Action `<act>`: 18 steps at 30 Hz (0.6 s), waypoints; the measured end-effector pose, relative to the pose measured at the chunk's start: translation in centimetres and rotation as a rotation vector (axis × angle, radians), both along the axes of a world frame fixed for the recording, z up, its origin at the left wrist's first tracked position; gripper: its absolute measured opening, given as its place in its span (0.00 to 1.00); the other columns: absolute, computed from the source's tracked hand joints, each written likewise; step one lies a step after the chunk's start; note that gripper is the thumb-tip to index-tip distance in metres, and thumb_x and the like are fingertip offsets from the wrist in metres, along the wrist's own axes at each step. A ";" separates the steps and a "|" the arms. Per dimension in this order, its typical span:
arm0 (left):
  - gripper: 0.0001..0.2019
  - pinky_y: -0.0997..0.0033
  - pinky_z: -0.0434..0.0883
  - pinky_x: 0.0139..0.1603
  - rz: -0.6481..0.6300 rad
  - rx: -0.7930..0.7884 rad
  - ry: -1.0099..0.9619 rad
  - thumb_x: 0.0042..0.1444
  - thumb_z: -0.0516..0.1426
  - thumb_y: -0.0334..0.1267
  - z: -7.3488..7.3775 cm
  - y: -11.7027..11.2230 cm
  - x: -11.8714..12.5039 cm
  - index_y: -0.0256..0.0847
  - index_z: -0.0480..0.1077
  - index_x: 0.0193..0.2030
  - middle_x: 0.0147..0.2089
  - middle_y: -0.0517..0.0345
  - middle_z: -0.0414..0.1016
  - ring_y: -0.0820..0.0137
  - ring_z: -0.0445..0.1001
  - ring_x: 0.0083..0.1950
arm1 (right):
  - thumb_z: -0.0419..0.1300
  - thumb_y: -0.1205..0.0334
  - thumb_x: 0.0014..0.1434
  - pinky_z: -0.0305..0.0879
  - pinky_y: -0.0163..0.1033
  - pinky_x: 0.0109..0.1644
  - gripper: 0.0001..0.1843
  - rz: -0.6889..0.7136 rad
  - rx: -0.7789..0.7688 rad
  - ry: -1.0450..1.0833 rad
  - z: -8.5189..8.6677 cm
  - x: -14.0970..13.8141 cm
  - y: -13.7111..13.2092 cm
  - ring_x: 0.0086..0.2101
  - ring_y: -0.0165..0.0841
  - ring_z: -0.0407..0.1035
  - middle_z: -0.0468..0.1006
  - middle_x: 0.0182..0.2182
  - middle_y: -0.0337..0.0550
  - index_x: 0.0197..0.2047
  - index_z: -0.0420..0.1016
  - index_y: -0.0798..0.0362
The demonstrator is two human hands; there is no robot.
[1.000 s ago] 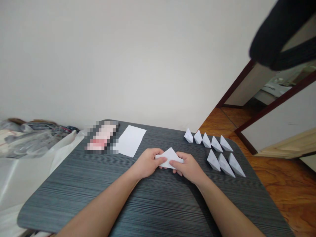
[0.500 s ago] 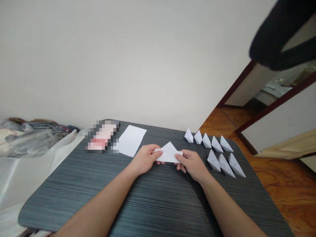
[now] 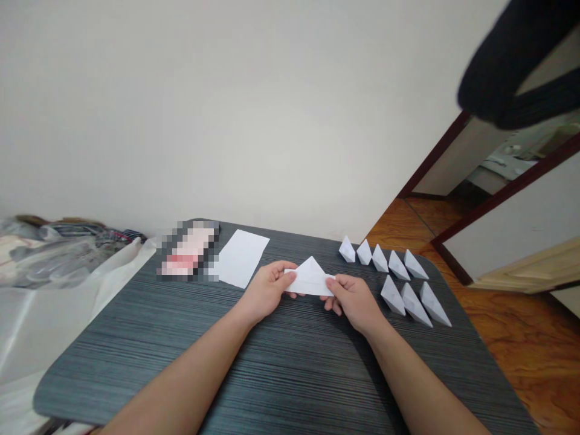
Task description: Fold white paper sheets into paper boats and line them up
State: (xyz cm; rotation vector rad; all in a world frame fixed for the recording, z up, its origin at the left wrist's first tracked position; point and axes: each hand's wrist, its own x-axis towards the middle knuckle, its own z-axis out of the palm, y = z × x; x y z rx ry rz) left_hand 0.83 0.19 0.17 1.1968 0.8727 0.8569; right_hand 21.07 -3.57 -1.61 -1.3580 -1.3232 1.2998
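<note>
A folded sheet of white paper (image 3: 310,281), with a triangular peak above a straight lower band, is held up between my two hands over the table. My left hand (image 3: 268,291) pinches its left end, thumb on the near face and fingers behind. On the right end, my right hand (image 3: 354,300) grips the band the same way. Left of the hands lies a flat white sheet of paper (image 3: 242,257). Several folded white paper boats (image 3: 393,297) stand in two rows to the right of my right hand.
The dark wood-grain table (image 3: 281,374) meets a pale wall (image 3: 272,121) at its far edge. A blurred-out pink and dark object (image 3: 188,248) lies at the far left of the tabletop. Plastic-covered bundles (image 3: 77,254) are heaped beyond the left edge. A black strap (image 3: 493,72) hangs at upper right.
The folded paper has risen very slightly and its peak sits a little higher. My right thumb has shifted a bit toward the right end. The boats and flat sheet stay put.
</note>
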 end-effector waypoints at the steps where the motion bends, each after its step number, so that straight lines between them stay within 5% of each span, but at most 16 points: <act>1: 0.13 0.75 0.65 0.27 0.004 -0.003 0.005 0.54 0.55 0.40 0.0 0.0 0.0 0.35 0.65 0.43 0.25 0.60 0.73 0.74 0.69 0.24 | 0.52 0.49 0.59 0.47 0.29 0.16 0.21 -0.003 0.004 -0.005 0.0 0.0 0.0 0.13 0.23 0.57 0.73 0.16 0.41 0.27 0.73 0.58; 11: 0.16 0.77 0.62 0.28 0.082 0.066 0.043 0.55 0.54 0.41 -0.6 0.1 -0.2 0.37 0.61 0.48 0.24 0.63 0.69 0.75 0.66 0.25 | 0.44 0.49 0.63 0.52 0.31 0.18 0.22 0.019 0.053 0.144 -0.8 0.0 0.0 0.17 0.28 0.63 0.73 0.18 0.42 0.36 0.71 0.56; 15: 0.16 0.77 0.62 0.28 0.051 0.074 0.027 0.55 0.54 0.40 -0.5 0.0 -0.2 0.38 0.59 0.50 0.24 0.65 0.66 0.76 0.65 0.25 | 0.53 0.57 0.61 0.65 0.35 0.28 0.17 -0.019 0.238 0.087 0.0 -0.3 -0.2 0.31 0.31 0.71 0.74 0.44 0.49 0.53 0.64 0.48; 18: 0.17 0.77 0.61 0.27 -0.038 0.084 0.064 0.55 0.54 0.39 -0.2 -0.2 -0.2 0.39 0.59 0.51 0.25 0.65 0.65 0.76 0.64 0.25 | 0.58 0.60 0.57 0.65 0.43 0.47 0.10 0.034 0.398 0.003 0.7 -0.5 -0.2 0.49 0.38 0.65 0.59 0.59 0.48 0.44 0.71 0.48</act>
